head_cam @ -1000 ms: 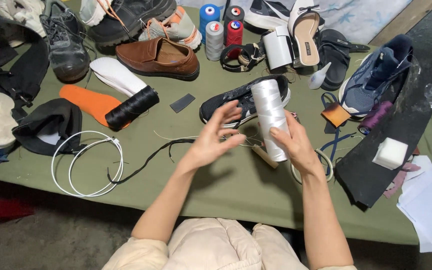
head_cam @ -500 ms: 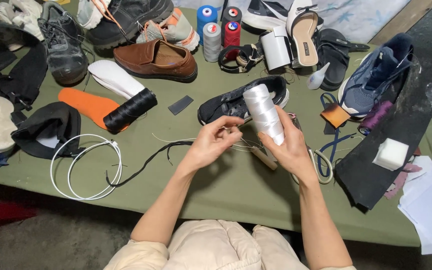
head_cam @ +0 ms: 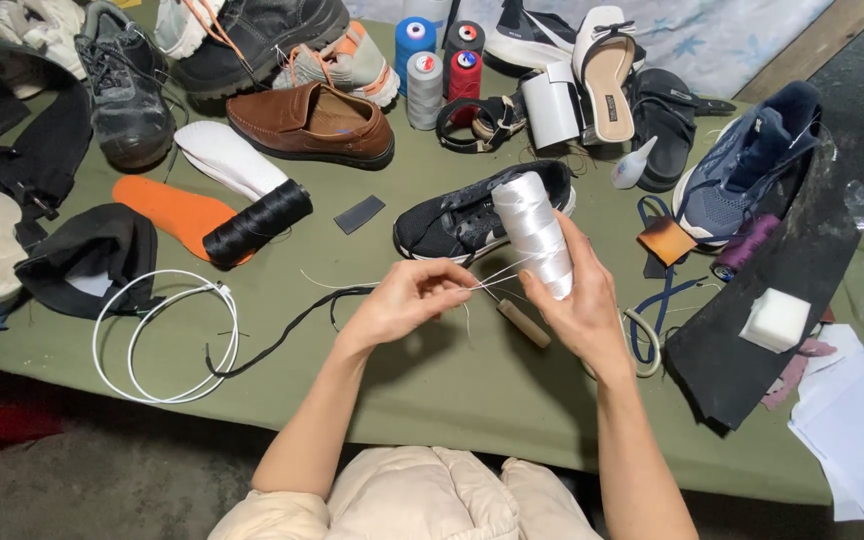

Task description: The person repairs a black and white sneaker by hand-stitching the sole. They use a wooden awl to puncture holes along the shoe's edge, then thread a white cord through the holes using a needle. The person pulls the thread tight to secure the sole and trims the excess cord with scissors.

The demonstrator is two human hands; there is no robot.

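My right hand (head_cam: pixel 577 305) grips a large white thread spool (head_cam: pixel 532 228), held upright over the green table (head_cam: pixel 472 390). My left hand (head_cam: pixel 407 298) pinches the loose white thread end (head_cam: pixel 497 275) that runs off the spool. A wooden-handled awl (head_cam: pixel 522 322) lies on the table just below both hands. A black sneaker (head_cam: pixel 462 215) sits right behind the spool.
A brown leather shoe (head_cam: pixel 312 125), black boots (head_cam: pixel 252 35), a black thread spool (head_cam: pixel 257 222), an orange insole (head_cam: pixel 174 212), a white insole (head_cam: pixel 227 160), coloured thread cones (head_cam: pixel 437 60), a blue sneaker (head_cam: pixel 747 180), a white wire coil (head_cam: pixel 162 335), a black lace (head_cam: pixel 282 325) and black leather sheets (head_cam: pixel 782 290) crowd the table.
My left hand has closed from open fingers into a pinch on the thread and drawn slightly left. The spool has tilted more upright in my right hand.
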